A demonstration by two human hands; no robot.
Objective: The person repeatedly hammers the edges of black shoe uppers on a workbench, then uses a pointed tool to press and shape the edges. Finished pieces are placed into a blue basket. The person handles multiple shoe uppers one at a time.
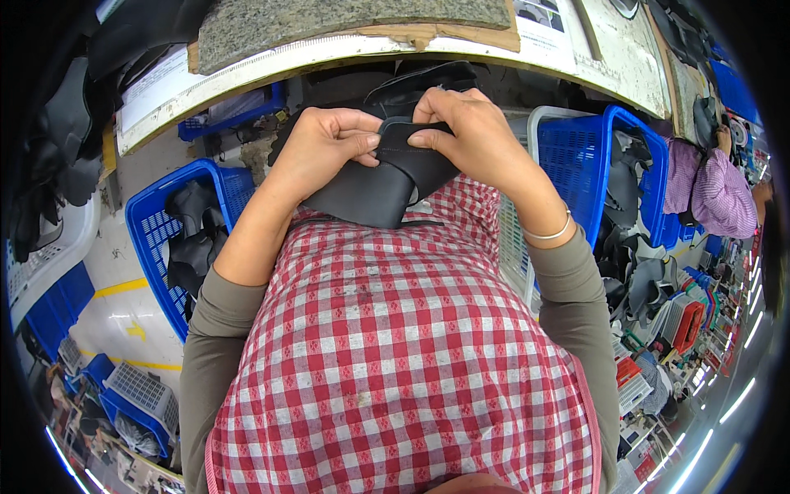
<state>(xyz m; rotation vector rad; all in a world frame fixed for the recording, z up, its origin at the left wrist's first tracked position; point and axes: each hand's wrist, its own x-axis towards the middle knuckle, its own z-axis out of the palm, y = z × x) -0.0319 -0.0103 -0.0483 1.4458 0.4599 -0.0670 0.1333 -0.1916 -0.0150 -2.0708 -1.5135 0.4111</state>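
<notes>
A black leather piece (362,194), which looks like a shoe upper, lies across my lap against the red checked apron (387,321). Its stitched edge is folded up between my two hands. My left hand (322,150) pinches that edge on the left with thumb and fingers. On the other side, my right hand (476,136), with a bangle at the wrist, grips it with the thumb on top and the fingers curled behind. More dark leather (428,81) shows just past my hands, under the table edge; whether it is joined to the held piece, I cannot tell.
Ahead is a white worktable (568,51) bearing a stone slab (354,20). Blue baskets with black leather pieces stand at my left (146,222) and right (568,152). More black pieces (70,115) hang at far left. Another person's purple checked sleeve (724,198) is at the right.
</notes>
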